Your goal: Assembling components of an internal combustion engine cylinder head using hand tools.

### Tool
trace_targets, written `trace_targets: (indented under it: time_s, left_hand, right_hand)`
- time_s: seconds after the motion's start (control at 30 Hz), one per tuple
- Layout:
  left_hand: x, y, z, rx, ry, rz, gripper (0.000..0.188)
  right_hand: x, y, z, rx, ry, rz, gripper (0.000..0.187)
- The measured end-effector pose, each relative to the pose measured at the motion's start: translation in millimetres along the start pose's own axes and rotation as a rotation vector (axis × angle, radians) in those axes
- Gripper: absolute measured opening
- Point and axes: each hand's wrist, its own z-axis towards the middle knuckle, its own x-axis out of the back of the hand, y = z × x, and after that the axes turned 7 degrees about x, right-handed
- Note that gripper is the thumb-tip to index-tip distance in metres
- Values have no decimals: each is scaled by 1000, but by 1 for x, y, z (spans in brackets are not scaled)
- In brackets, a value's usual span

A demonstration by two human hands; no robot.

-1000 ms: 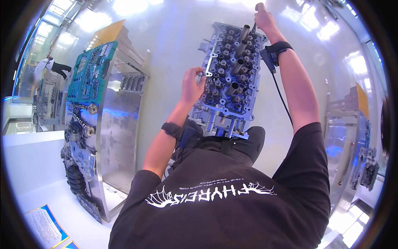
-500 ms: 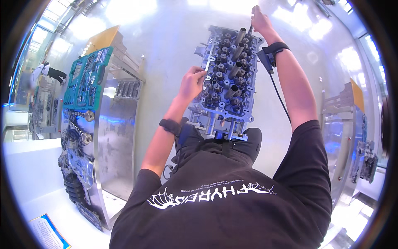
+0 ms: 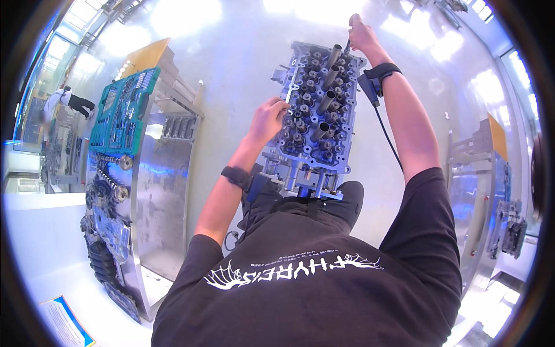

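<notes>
A grey metal engine cylinder head (image 3: 315, 157) stands lengthwise in front of me, with rows of valve springs and several upright metal tubes (image 3: 324, 128) along its middle. At its left edge my left hand (image 3: 270, 120) has its fingers curled and pinched against the rim. Over the far right corner, my right hand (image 3: 362, 36) is closed around the top of a slim hand tool (image 3: 348, 47). The tool's dark shaft points down to the cylinder head; its handle is mostly hidden in the fist, and its tip is lost among the parts.
To the left, a metal bench (image 3: 165, 202) carries a green tool case (image 3: 101, 141) full of sockets, plus camshafts (image 3: 118, 191) and other engine parts. Another bench (image 3: 462, 191) with parts stands right. A cable (image 3: 390, 139) hangs from my right wrist device. Another person's dark-sleeved arm (image 3: 80, 104) shows far left.
The cylinder head and both hands sit slightly lower in the picture. My right hand remains on the tool at the far corner, and my left stays at the left rim.
</notes>
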Motion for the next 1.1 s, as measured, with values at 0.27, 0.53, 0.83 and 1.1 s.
trace_targets:
  time_s: [0.27, 0.53, 0.83, 1.1]
  left_hand:
    - [3, -3, 2, -158, -92, 65, 15]
    - [15, 3, 13, -136, -175, 198, 13]
    - [13, -2, 17, -77, -220, 318, 11]
    - [3, 7, 22, -64, -222, 350, 15]
  right_hand:
    - [-4, -4, 0, -36, 11, 39, 17]
    - [-35, 40, 10, 45, 166, 56, 23]
    - [-18, 9, -1, 43, 130, 77, 23]
    - [-22, 37, 4, 134, 200, 18, 21]
